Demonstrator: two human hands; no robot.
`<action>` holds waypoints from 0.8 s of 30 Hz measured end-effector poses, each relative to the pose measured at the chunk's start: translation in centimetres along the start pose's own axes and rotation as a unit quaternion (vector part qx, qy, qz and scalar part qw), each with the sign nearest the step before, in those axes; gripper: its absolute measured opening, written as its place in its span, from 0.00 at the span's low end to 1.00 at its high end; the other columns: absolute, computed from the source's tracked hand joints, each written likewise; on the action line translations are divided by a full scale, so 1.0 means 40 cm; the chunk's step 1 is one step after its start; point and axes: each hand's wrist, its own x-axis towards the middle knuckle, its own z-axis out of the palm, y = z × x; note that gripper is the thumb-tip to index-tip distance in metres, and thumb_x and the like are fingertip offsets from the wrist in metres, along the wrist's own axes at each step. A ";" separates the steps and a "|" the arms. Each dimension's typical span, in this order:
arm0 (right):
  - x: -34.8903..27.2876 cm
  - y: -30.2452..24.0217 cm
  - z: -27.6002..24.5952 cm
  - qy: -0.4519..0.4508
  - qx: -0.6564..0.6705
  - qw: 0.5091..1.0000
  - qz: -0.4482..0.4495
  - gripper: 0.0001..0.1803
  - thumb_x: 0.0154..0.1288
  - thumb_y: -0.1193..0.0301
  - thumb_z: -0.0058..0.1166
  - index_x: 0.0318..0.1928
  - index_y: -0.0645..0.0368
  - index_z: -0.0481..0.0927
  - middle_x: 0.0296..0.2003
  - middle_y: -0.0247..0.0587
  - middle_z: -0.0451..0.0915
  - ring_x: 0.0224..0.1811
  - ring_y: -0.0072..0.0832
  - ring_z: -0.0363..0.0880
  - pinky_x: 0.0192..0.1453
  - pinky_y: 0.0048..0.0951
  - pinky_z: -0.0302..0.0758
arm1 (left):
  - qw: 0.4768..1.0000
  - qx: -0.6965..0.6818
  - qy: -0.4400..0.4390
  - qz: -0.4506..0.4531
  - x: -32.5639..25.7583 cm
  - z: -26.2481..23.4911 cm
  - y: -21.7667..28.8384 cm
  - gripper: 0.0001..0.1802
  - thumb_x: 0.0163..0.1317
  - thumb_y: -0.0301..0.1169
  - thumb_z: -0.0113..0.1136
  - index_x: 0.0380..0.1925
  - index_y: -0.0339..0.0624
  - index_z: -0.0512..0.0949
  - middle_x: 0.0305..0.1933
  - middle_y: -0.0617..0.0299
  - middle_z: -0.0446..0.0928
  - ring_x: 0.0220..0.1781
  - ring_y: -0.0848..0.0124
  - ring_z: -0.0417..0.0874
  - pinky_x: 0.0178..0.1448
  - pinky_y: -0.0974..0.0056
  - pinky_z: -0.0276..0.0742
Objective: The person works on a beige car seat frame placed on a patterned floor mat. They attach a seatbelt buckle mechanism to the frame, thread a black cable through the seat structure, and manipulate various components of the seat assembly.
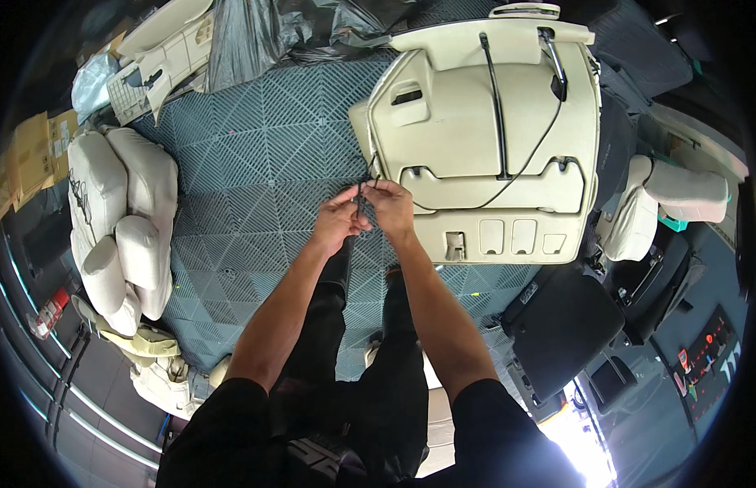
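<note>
Head view: the left hand [339, 220] and right hand [390, 207] meet, both pinched on 1 thin black cable [360, 199] held taut between them. Just beyond lies the cream seat panel [475, 138] it runs from, on the grey floor mat [264, 163].

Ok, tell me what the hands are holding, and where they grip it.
Both the left hand and right hand pinch a thin black cable near its end, beside the cream seat-back panel.
</note>
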 end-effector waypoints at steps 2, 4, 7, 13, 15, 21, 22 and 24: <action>-0.008 0.004 -0.017 -0.011 0.013 0.999 0.026 0.07 0.62 0.81 0.59 0.41 0.69 0.79 0.34 0.40 0.84 0.34 0.22 0.81 0.40 0.23 0.78 | 0.998 0.049 -0.019 -0.014 -0.005 0.003 0.004 0.24 0.71 0.28 0.48 0.67 0.40 0.66 0.26 0.59 0.82 0.28 0.68 0.86 0.28 0.70 0.77; -0.018 0.019 -0.027 -0.041 0.039 0.998 0.026 0.04 0.61 0.82 0.57 0.37 0.66 0.78 0.29 0.37 0.81 0.28 0.20 0.78 0.30 0.23 0.75 | 0.995 0.094 -0.040 -0.006 -0.015 0.018 0.010 0.25 0.71 0.26 0.48 0.67 0.35 0.64 0.30 0.55 0.84 0.31 0.65 0.88 0.28 0.71 0.78; -0.026 0.003 -0.013 -0.057 0.067 0.994 0.067 0.03 0.62 0.80 0.57 0.37 0.65 0.78 0.27 0.36 0.80 0.25 0.20 0.76 0.25 0.22 0.71 | 0.986 0.163 0.003 0.022 -0.011 0.034 0.013 0.21 0.71 0.26 0.48 0.62 0.31 0.67 0.30 0.54 0.84 0.31 0.66 0.88 0.29 0.71 0.79; -0.039 -0.060 -0.002 -0.069 0.177 0.977 0.098 0.06 0.63 0.76 0.58 0.38 0.63 0.75 0.27 0.38 0.79 0.23 0.21 0.75 0.27 0.22 0.72 | 0.959 0.212 0.056 0.178 -0.030 0.068 0.006 0.11 0.70 0.31 0.59 0.38 0.31 0.75 0.32 0.57 0.84 0.31 0.71 0.87 0.31 0.71 0.79; -0.044 -0.069 0.001 -0.065 0.184 0.974 0.120 0.05 0.65 0.74 0.58 0.36 0.59 0.76 0.25 0.34 0.78 0.22 0.19 0.71 0.26 0.20 0.67 | 0.959 0.207 0.075 0.177 -0.032 0.068 -0.001 0.11 0.70 0.31 0.59 0.38 0.32 0.75 0.32 0.57 0.84 0.30 0.71 0.87 0.30 0.72 0.79; -0.048 -0.053 -0.027 -0.046 0.207 0.968 0.136 0.06 0.67 0.69 0.57 0.38 0.58 0.77 0.29 0.34 0.80 0.29 0.19 0.77 0.32 0.23 0.72 | 0.971 0.105 0.036 0.212 -0.019 0.066 -0.033 0.09 0.70 0.30 0.59 0.40 0.33 0.74 0.31 0.57 0.83 0.27 0.73 0.84 0.25 0.73 0.76; -0.049 -0.051 -0.035 -0.054 0.185 0.971 0.141 0.09 0.69 0.65 0.56 0.39 0.58 0.77 0.32 0.34 0.81 0.33 0.21 0.79 0.36 0.24 0.74 | 0.969 0.117 0.040 0.214 -0.018 0.066 -0.039 0.09 0.69 0.29 0.59 0.40 0.33 0.75 0.31 0.58 0.82 0.27 0.74 0.83 0.26 0.72 0.78; -0.050 -0.033 -0.056 -0.016 0.193 0.968 0.157 0.10 0.69 0.63 0.55 0.40 0.58 0.77 0.35 0.35 0.81 0.33 0.22 0.79 0.37 0.23 0.74 | 0.964 0.141 0.043 0.220 -0.019 0.081 -0.042 0.10 0.68 0.29 0.60 0.39 0.32 0.75 0.30 0.58 0.81 0.27 0.76 0.81 0.27 0.71 0.80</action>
